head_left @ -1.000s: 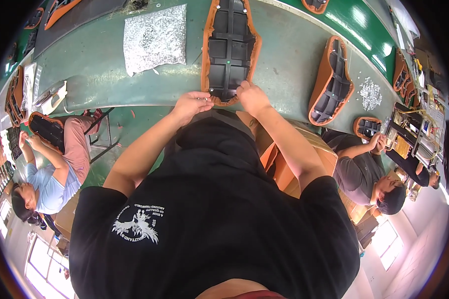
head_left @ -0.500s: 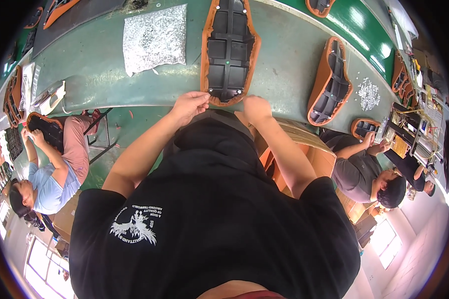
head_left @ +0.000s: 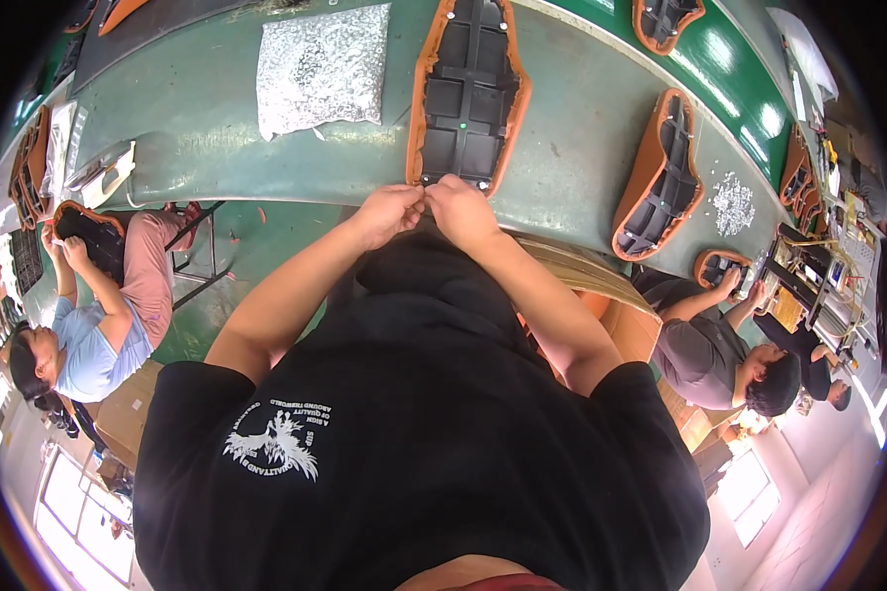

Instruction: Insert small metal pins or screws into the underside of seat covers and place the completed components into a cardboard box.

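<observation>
By cropped cushion (head_left: pixel 466 98), hands (head_left: pixel 460 212) together; hold — unclear

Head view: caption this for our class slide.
Left hand and right hand close together at the near end of an orange-edged black panel.

L hand (head_left: pixel 389 214) & R hand (head_left: pixel 463 214) nearly touch at near end of orange-edged cushion (head_left: pixel 462 125), black ribbed side up on green tabletop (head_left: pixel 562 148); can't tell if either holds anything. Bag of silvery bits (head_left: pixel 322 74) lies to L; 2nd cushion (head_left: pixel 665 182) to R, w/ loose pile of bits (head_left: pixel 732 204) beyond. Person in blue (head_left: pixel 97 360) far L, person in dark grey (head_left: pixel 698 360) far R.
</observation>
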Demonstrator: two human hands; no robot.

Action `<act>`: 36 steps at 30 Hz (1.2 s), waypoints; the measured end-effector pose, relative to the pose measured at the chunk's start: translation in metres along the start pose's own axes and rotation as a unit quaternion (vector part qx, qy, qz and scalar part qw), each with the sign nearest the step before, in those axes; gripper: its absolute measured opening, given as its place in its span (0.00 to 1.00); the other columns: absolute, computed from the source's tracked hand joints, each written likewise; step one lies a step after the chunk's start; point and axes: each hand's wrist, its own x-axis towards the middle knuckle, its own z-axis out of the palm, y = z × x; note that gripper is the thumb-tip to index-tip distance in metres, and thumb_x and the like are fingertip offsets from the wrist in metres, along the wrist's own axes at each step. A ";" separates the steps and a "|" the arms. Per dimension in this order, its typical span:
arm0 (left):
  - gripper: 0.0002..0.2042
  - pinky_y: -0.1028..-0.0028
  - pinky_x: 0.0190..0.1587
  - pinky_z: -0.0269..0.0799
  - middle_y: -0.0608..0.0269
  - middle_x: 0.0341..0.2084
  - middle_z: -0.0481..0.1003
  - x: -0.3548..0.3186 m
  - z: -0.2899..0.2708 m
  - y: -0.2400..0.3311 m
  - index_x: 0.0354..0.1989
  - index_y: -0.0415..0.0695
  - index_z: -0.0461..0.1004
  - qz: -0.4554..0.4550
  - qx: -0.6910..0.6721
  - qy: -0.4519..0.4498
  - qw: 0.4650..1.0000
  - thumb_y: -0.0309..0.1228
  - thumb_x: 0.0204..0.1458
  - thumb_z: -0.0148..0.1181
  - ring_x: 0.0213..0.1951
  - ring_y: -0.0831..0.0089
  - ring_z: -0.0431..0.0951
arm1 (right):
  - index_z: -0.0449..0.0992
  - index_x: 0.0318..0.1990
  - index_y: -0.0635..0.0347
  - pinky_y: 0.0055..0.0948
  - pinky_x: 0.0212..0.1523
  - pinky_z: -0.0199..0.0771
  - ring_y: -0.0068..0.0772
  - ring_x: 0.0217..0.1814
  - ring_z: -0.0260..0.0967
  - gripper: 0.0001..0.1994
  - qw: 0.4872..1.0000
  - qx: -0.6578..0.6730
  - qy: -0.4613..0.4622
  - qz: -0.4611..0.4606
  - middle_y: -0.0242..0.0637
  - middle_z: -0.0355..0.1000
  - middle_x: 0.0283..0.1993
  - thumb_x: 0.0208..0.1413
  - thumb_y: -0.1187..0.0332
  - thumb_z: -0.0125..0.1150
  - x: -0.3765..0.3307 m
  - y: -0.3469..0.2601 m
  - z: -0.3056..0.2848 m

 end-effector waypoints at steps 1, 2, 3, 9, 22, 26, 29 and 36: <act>0.09 0.78 0.31 0.67 0.70 0.28 0.72 -0.001 0.000 -0.001 0.38 0.44 0.74 0.003 -0.003 0.002 1.000 0.35 0.67 0.53 0.27 0.79 0.70 | 0.78 0.37 0.60 0.43 0.40 0.79 0.46 0.38 0.76 0.05 1.000 0.001 -0.002 -0.004 0.43 0.72 0.36 0.53 0.72 0.61 0.001 0.000 0.000; 0.09 0.77 0.29 0.66 0.69 0.26 0.72 -0.001 0.001 0.000 0.36 0.44 0.75 0.019 -0.005 0.024 1.000 0.35 0.66 0.54 0.25 0.78 0.70 | 0.78 0.35 0.59 0.41 0.41 0.78 0.45 0.39 0.75 0.05 0.999 -0.044 -0.014 -0.027 0.42 0.71 0.36 0.52 0.72 0.60 0.005 -0.002 -0.001; 0.10 0.76 0.27 0.66 0.69 0.25 0.71 -0.002 0.003 0.000 0.33 0.44 0.75 0.035 -0.007 0.045 0.998 0.35 0.64 0.55 0.24 0.78 0.69 | 0.78 0.34 0.59 0.40 0.43 0.77 0.43 0.41 0.74 0.05 0.994 -0.089 -0.025 -0.050 0.40 0.71 0.36 0.51 0.71 0.59 0.010 -0.005 -0.002; 0.10 0.73 0.20 0.64 0.66 0.21 0.71 0.007 -0.018 0.002 0.34 0.41 0.80 0.044 0.209 0.194 0.958 0.34 0.57 0.58 0.20 0.75 0.69 | 0.79 0.34 0.57 0.34 0.48 0.73 0.37 0.46 0.70 0.07 0.957 -0.223 -0.085 -0.167 0.36 0.70 0.38 0.51 0.68 0.56 0.038 0.004 0.000; 0.11 0.67 0.18 0.66 0.60 0.16 0.74 0.015 -0.014 0.009 0.33 0.40 0.83 0.065 0.265 0.195 0.942 0.32 0.55 0.55 0.15 0.69 0.71 | 0.78 0.35 0.59 0.33 0.48 0.72 0.37 0.46 0.69 0.08 0.902 -0.273 -0.181 -0.281 0.36 0.70 0.38 0.52 0.68 0.55 0.048 0.006 -0.005; 0.11 0.67 0.18 0.65 0.59 0.14 0.72 0.018 -0.018 0.013 0.28 0.39 0.81 0.069 0.268 0.191 0.942 0.31 0.55 0.55 0.14 0.70 0.70 | 0.79 0.32 0.60 0.33 0.44 0.74 0.38 0.43 0.71 0.07 0.913 -0.275 -0.158 -0.256 0.37 0.71 0.36 0.51 0.68 0.55 0.048 0.007 -0.006; 0.13 0.71 0.21 0.68 0.62 0.19 0.74 0.019 -0.020 0.020 0.37 0.38 0.83 0.036 0.298 0.164 0.940 0.34 0.57 0.57 0.19 0.73 0.72 | 0.79 0.32 0.60 0.34 0.44 0.75 0.39 0.43 0.71 0.07 0.908 -0.266 -0.152 -0.285 0.37 0.71 0.36 0.52 0.69 0.55 0.053 0.007 -0.005; 0.13 0.71 0.21 0.69 0.63 0.20 0.74 0.018 -0.021 0.019 0.36 0.38 0.83 0.027 0.321 0.143 0.936 0.34 0.57 0.56 0.21 0.73 0.73 | 0.81 0.35 0.61 0.39 0.40 0.79 0.44 0.41 0.77 0.12 0.914 -0.303 -0.239 -0.124 0.42 0.77 0.38 0.58 0.65 0.53 0.059 -0.001 -0.001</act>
